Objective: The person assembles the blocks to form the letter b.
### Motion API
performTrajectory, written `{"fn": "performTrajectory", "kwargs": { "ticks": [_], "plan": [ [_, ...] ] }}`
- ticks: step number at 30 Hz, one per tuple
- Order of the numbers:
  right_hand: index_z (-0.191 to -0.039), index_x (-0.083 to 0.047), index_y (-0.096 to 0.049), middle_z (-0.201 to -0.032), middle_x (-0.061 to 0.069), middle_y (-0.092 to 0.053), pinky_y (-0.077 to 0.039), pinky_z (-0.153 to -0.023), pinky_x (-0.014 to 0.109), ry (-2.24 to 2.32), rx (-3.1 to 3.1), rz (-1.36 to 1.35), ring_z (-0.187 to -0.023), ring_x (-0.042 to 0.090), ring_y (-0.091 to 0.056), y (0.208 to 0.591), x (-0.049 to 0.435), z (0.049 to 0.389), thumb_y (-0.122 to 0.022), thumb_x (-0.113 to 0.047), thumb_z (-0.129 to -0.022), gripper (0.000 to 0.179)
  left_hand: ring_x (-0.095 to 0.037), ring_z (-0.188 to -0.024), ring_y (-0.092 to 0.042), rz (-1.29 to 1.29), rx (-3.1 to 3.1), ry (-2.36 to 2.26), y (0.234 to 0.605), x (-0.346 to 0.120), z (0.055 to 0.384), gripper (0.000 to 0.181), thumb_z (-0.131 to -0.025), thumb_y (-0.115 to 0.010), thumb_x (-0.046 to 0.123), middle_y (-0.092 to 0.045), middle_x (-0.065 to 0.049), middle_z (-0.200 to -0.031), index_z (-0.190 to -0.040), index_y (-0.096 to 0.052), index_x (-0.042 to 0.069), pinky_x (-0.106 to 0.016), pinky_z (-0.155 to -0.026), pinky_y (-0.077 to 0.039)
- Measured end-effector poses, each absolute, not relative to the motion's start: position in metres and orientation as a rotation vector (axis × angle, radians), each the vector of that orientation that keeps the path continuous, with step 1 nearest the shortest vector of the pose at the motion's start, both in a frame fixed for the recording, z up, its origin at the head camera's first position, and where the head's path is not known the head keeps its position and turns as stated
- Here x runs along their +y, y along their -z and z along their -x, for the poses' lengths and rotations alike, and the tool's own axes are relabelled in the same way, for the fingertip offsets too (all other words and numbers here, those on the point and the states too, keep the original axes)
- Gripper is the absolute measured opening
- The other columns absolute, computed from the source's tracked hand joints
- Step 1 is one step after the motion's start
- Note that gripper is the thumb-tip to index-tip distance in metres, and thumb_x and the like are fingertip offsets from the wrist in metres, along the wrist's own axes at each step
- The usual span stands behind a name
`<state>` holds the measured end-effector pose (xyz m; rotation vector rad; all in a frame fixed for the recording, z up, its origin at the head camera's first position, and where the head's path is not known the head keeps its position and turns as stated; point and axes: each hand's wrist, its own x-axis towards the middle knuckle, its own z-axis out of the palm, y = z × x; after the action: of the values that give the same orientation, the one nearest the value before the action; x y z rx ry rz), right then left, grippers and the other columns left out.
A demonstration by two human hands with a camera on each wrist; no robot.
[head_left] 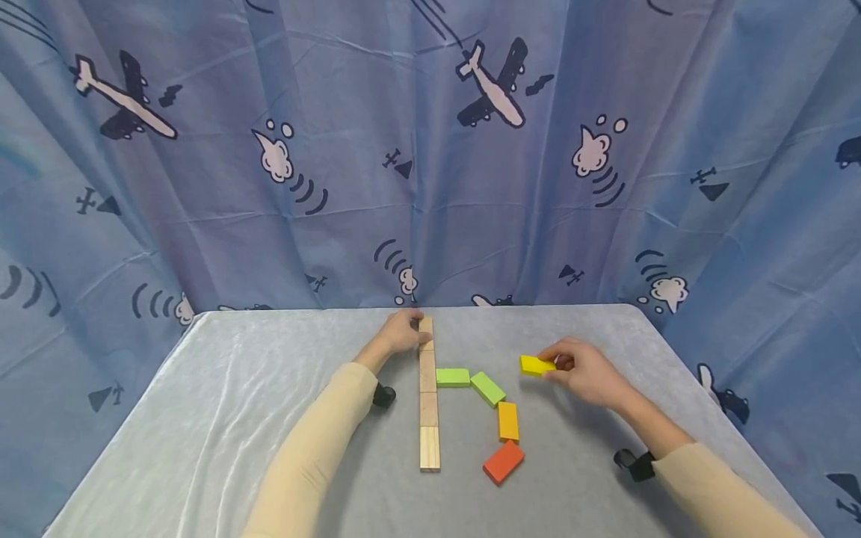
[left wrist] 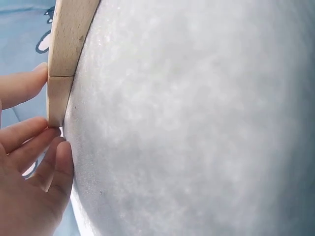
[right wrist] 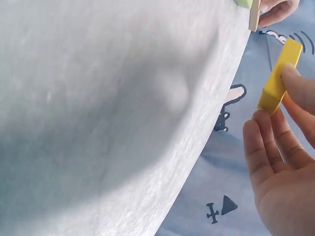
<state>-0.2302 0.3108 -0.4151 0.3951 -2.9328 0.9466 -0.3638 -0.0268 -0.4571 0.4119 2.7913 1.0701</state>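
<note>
My right hand (head_left: 587, 371) pinches a yellow block (head_left: 536, 365) between thumb and fingers, held up over the right side of the table. The right wrist view shows that yellow block (right wrist: 280, 78) with the thumb along one face. At the far end of a straight row of plain wooden blocks (head_left: 428, 407), my left hand (head_left: 401, 333) holds the end block (head_left: 427, 326), thumb on its near part and fingers around its far end. In the left wrist view, thumb and fingertips touch this wooden block (left wrist: 59, 101), which butts against its neighbour.
Right of the row, a curved line begins with two green blocks (head_left: 453, 377), then an orange block (head_left: 508, 421) and a red block (head_left: 503, 462). A pale cloth covers the table (head_left: 269, 418). Behind it hangs a blue curtain (head_left: 350, 164) with airplane prints.
</note>
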Motion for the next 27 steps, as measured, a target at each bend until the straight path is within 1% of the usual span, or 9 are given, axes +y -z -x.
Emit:
{"fn": "performTrajectory", "kwargs": {
  "ticks": [11, 19, 21, 27],
  "plan": [
    [-0.112, -0.005, -0.074, -0.106, 0.004, -0.064, -0.053, -0.078, 0.035, -0.968, -2.932, -0.477, -0.090, 0.020, -0.058, 0.412, 0.292, 0.219, -0.076, -0.005, -0.088, 0.024, -0.031, -0.135, -0.048, -0.420, 2.789, -0.992, 0.458, -0.026, 0.366, 0.057, -0.092, -0.076, 0.028, -0.056, -0.015, -0.143, -0.140, -0.058, 0.002, -0.046, -0.112, -0.040],
    [-0.111, -0.009, -0.074, -0.105, 0.001, -0.065, -0.055, -0.081, 0.041, -0.991, -2.900, -0.566, -0.090, 0.018, -0.058, 0.410, 0.276, 0.207, -0.077, -0.005, -0.088, 0.024, -0.031, -0.136, -0.048, -0.439, 2.777, -1.002, 0.458, -0.030, 0.362, 0.057, -0.093, -0.075, 0.029, -0.055, -0.015, -0.144, -0.140, -0.058, 0.002, -0.046, -0.112, -0.039],
    [-0.110, -0.010, -0.075, -0.105, -0.001, -0.065, -0.055, -0.080, 0.039, -0.988, -2.891, -0.590, -0.089, 0.017, -0.059, 0.409, 0.272, 0.204, -0.077, -0.005, -0.087, 0.024, -0.031, -0.136, -0.048, -0.448, 2.771, -1.008, 0.457, -0.031, 0.361, 0.058, -0.093, -0.075, 0.029, -0.055, -0.016, -0.144, -0.140, -0.057, 0.001, -0.047, -0.113, -0.039],
    [-0.110, -0.012, -0.074, -0.105, -0.004, -0.064, -0.056, -0.083, 0.040, -1.005, -2.884, -0.652, -0.091, 0.017, -0.059, 0.406, 0.258, 0.194, -0.079, -0.007, -0.087, 0.024, -0.032, -0.137, -0.046, -0.461, 2.764, -1.006, 0.456, -0.031, 0.360, 0.058, -0.093, -0.075, 0.028, -0.055, -0.016, -0.144, -0.141, -0.057, 0.001, -0.047, -0.114, -0.038]
  ]
}}
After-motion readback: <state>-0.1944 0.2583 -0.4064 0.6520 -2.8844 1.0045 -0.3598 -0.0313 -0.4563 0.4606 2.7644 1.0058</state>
